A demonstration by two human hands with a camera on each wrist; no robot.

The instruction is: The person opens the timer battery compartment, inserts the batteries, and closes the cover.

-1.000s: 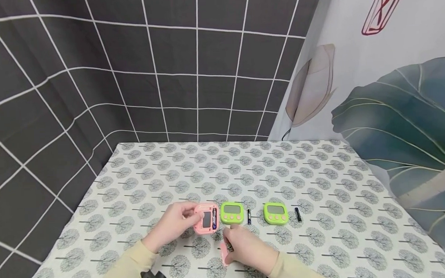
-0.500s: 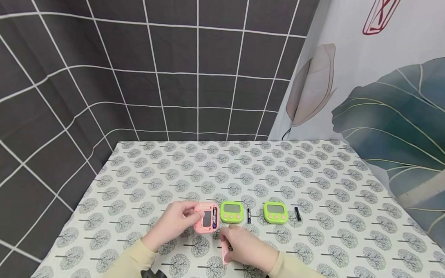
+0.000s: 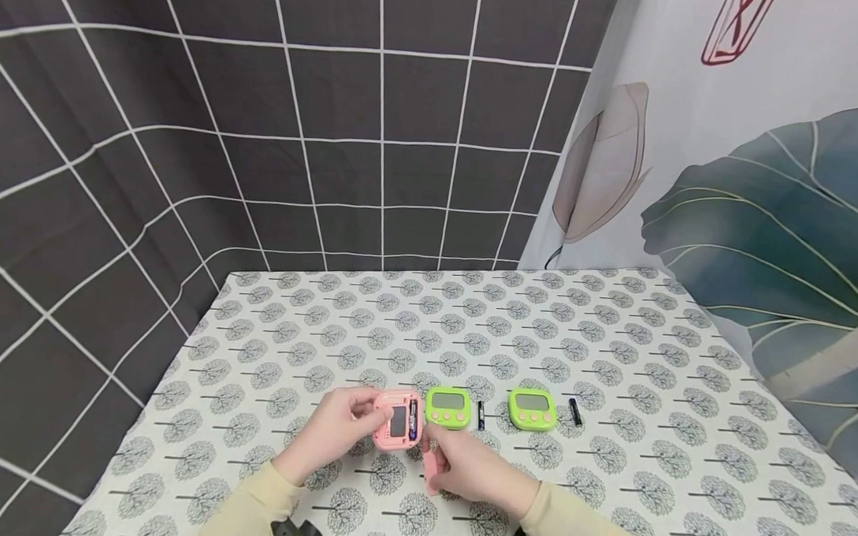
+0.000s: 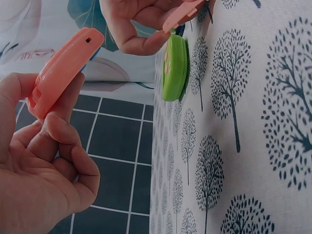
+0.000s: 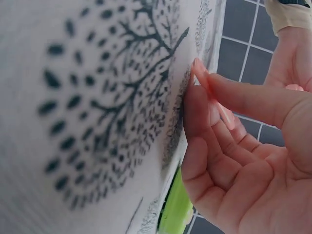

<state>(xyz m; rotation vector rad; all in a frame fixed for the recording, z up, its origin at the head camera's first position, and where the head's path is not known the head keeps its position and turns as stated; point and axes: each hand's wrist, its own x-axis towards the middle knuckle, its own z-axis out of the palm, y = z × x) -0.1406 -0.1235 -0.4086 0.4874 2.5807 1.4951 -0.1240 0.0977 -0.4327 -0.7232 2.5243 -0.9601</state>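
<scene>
My left hand (image 3: 338,429) grips a pink digital timer (image 4: 63,73) by its left side, thumb on the back. In the head view its back faces up, and a dark battery (image 3: 413,418) lies in the uncovered compartment on the right. Just right of and below the timer, my right hand (image 3: 471,468) pinches a thin pink battery cover (image 3: 430,471) between thumb and fingers. The right wrist view shows the cover's edge (image 5: 224,114) between thumb and fingers, close over the cloth. Part of the cover is hidden by the fingers.
A green timer (image 3: 448,409) lies face up beside the pink one, with a loose battery (image 3: 481,416) to its right. Farther right sit a second green timer (image 3: 532,410) and another battery (image 3: 574,413). A tree-patterned cloth (image 3: 431,331) covers the table.
My right hand has turned the cover and brought it slightly up towards the pink timer. My left hand and the timer stay nearly still.
</scene>
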